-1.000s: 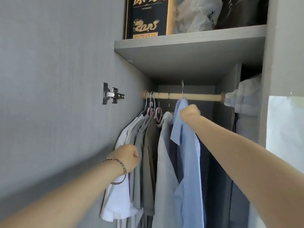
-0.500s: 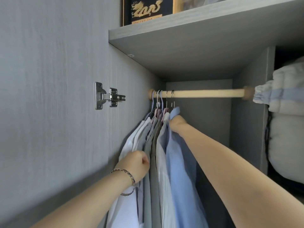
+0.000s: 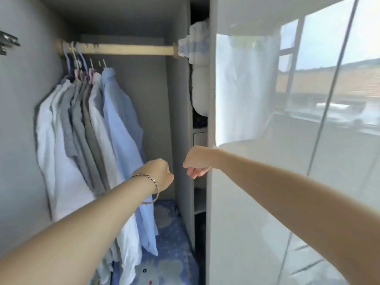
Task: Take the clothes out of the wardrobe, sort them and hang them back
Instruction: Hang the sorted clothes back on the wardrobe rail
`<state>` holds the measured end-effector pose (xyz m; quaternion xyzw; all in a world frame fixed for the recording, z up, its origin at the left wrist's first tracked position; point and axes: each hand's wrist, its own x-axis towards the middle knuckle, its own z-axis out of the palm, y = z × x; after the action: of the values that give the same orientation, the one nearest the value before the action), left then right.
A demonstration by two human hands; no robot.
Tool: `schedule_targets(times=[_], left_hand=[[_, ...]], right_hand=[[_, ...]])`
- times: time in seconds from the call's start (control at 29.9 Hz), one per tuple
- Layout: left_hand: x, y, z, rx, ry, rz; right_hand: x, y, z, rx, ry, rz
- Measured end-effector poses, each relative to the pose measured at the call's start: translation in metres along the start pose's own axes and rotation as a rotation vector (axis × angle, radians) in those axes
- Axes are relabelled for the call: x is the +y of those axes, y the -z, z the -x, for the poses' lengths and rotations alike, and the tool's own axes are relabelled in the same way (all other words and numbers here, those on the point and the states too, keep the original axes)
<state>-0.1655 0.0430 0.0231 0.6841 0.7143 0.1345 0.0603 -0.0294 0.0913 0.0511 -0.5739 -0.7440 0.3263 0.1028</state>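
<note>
Pulled back off the shirts [image 3: 115, 124], left hand [image 3: 159, 174] fisted empty, right hand [image 3: 197, 162] curled beside the wardrobe door [image 3: 246, 202], grip unclear; hanging seemingly finished.

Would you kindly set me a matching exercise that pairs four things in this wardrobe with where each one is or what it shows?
Things:
1. pale wooden hanging rail
2. light blue shirt on a hanger
3. blue patterned cloth
4. glossy white wardrobe door

Places or states:
A. reflects a window
B. rightmost in the hanging row
C. lies on the wardrobe floor
D. spans the compartment near its top

Pairs: 1-D, 2-B, 3-C, 4-A.
</note>
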Motion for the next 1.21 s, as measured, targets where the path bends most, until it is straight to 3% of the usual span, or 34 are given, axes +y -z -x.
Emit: schedule_targets(times=[0.13, 0.37, 0.64, 0.94, 1.21], left_hand=[[0.079, -0.064, 0.031, -0.222, -0.240, -0.044], [0.279, -0.166, 0.121, -0.367, -0.699, -0.054], [0.511, -0.270, 0.278, -0.549, -1.093, -0.082], [0.722, -0.356, 0.413, -0.662, -1.310, -0.075], [0.892, -0.438, 0.470, -0.732, -1.497, -0.098]], right_hand=[[0.110, -0.012, 0.067, -0.116, -0.246, 0.116], [0.312, -0.003, 0.267, 0.028, -0.647, 0.051], [0.490, 0.000, 0.523, 0.192, -1.023, -0.031], [0.637, 0.006, 0.741, 0.458, -1.303, -0.104], [0.775, 0.014, 0.850, 0.659, -1.524, -0.403]])
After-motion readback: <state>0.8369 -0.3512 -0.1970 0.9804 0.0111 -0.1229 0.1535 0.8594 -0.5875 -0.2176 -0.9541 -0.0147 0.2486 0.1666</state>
